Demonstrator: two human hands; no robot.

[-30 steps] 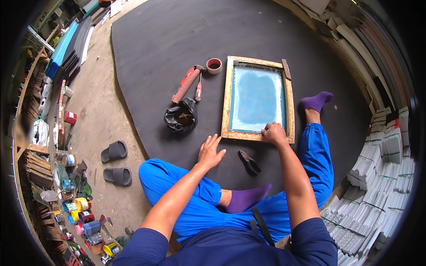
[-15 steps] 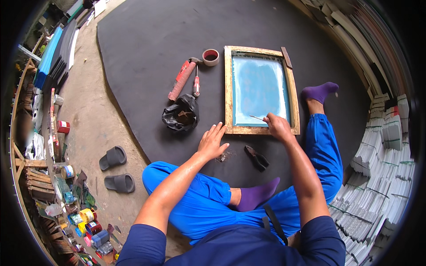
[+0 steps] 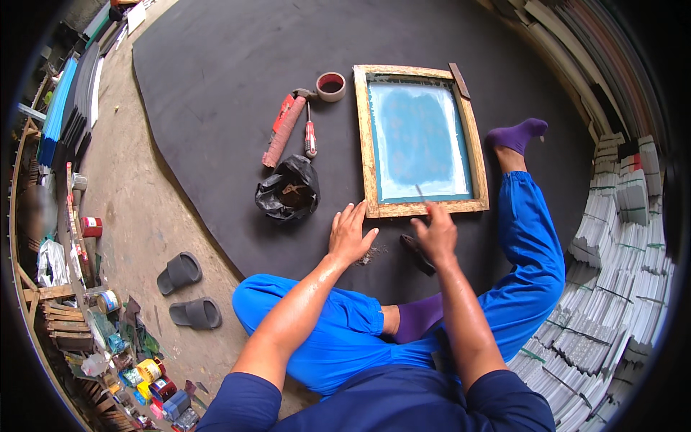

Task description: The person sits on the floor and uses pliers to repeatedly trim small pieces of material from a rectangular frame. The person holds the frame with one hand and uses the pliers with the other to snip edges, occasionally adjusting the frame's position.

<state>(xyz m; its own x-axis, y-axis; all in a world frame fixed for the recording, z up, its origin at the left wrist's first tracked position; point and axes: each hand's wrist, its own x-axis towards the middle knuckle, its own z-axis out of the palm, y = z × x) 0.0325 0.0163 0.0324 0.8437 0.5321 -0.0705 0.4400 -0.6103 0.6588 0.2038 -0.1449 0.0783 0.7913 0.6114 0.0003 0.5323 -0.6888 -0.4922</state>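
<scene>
A wooden silk-screen frame (image 3: 364, 144) lies on the dark mat, its mesh (image 3: 416, 140) blue with a white border. My left hand (image 3: 350, 234) rests by its lower left corner, fingers stretched out and fingertips against or just beside the wood. Near the frame's bottom rail, my right hand (image 3: 436, 234) is closed on a thin screwdriver-like tool (image 3: 420, 191). Its metal shaft points up over the mesh's lower edge, and a bit of red shows at the fingers. Dark pliers (image 3: 412, 252) lie partly hidden under that hand. Between my hands is a small heap of debris (image 3: 372, 253).
Left of the frame are a tape roll (image 3: 330, 86), a hammer with a wrapped handle (image 3: 285, 129), a red-and-white screwdriver (image 3: 310, 138) and a black plastic bag (image 3: 288, 189). Sandals (image 3: 180, 273) and paint cans (image 3: 150, 371) lie farther left. Stacked white bundles (image 3: 597, 288) line the right.
My right hand has pulled back toward me and left with the tool, off the bottom rail, and now covers part of the pliers. My left hand stays by the corner.
</scene>
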